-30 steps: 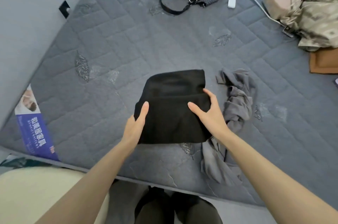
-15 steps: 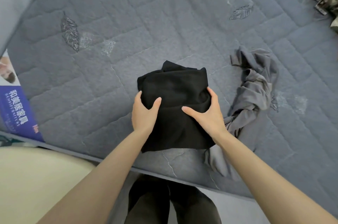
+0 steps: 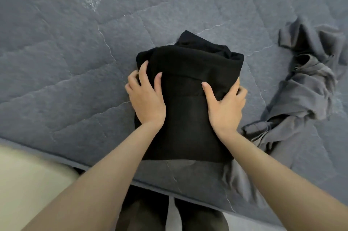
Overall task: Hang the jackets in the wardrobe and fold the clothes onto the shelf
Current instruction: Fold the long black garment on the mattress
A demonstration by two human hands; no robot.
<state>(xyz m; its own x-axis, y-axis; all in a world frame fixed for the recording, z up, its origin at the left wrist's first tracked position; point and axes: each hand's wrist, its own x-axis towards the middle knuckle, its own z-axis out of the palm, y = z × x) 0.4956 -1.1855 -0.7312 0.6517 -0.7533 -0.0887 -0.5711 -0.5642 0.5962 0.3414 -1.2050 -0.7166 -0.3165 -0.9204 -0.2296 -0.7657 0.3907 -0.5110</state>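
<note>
A folded black garment (image 3: 188, 110) lies on the grey quilted mattress (image 3: 75, 61), near its front edge. My left hand (image 3: 146, 97) grips the garment's left side, thumb on top and fingers curled under the edge. My right hand (image 3: 225, 106) grips the right side the same way, its fingers tucked beneath the fold. The garment's far end bunches up between my hands.
A crumpled grey garment (image 3: 305, 87) lies on the mattress just right of my right hand, trailing toward the front edge. A cream surface (image 3: 28, 183) shows at the lower left. My dark trouser legs (image 3: 169, 215) stand against the mattress edge.
My hands slid from resting flat on the garment's sides to gripping them with fingers underneath. The garment's far end has bunched up. The view has moved closer and lower.
</note>
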